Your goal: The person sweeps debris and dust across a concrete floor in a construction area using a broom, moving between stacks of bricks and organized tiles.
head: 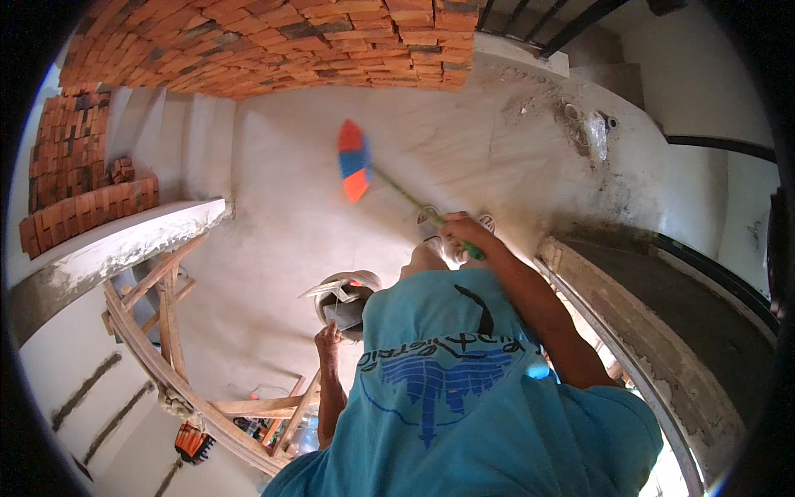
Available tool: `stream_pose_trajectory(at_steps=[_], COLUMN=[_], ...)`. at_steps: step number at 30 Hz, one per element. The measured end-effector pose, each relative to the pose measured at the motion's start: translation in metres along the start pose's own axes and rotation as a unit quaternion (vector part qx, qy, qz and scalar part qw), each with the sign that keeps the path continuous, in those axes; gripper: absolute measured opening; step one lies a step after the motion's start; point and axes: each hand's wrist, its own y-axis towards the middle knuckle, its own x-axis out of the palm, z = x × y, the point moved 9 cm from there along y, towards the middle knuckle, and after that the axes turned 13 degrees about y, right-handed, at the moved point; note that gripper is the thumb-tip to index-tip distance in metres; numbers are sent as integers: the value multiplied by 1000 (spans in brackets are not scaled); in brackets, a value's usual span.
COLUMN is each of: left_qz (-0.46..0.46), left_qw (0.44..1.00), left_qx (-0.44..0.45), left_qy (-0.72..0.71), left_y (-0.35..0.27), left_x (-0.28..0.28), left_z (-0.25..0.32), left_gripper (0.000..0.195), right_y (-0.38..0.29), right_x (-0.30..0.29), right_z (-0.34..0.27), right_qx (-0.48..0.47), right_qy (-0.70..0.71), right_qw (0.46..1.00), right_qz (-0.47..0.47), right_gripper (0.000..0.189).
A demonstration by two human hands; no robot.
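Observation:
My right hand is closed around the green handle of a broom, whose head is banded red, blue and orange. That head is slightly blurred, over the pale concrete floor ahead of my feet. My left hand is closed at the rim of a bucket, low beside my left leg. A thin light line runs up from its fingers, perhaps the bucket's handle. Inside the bucket lie tools with pale and grey flat parts, and something orange; what they are is unclear.
Stacked red bricks line the far side, with more bricks at the left. A wooden trestle stands at left. A concrete ledge runs along my right. Loose dirt and clear plastic lie on the floor at upper right.

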Motion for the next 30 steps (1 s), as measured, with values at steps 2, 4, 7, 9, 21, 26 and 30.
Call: stream_pose_trajectory(at_steps=[2, 4, 7, 9, 21, 26, 30], left_qz=[22, 23, 17, 11, 39, 44, 40], left_qw=[998, 996, 994, 995, 991, 993, 994], left_qx=[-42, -67, -84, -82, -103, -97, -89], left_qy=[-41, -63, -71, -63, -75, -45, -55], left_y=[-5, -2, 0, 5, 7, 1, -1], left_x=[-2, 2, 5, 9, 9, 11, 6], left_z=[-8, -7, -13, -13, -37, -23, -27], left_gripper=[41, 41, 40, 39, 39, 42, 43], right_y=[-23, -58, -117, -140, -272, -200, -61], right_x=[-45, -106, -175, -218, -169, -35, 19], right_z=[17, 45, 41, 36, 23, -59, -43], right_qx=[-1, 25, 84, 55, 83, 140, 19], right_qy=[68, 175, 212, 174, 152, 80, -42], right_qw=[996, 973, 935, 926, 952, 982, 998], right_qz=[62, 151, 272, 330, 251, 94, -53], right_gripper=[6, 12, 12, 10, 46, 34, 36])
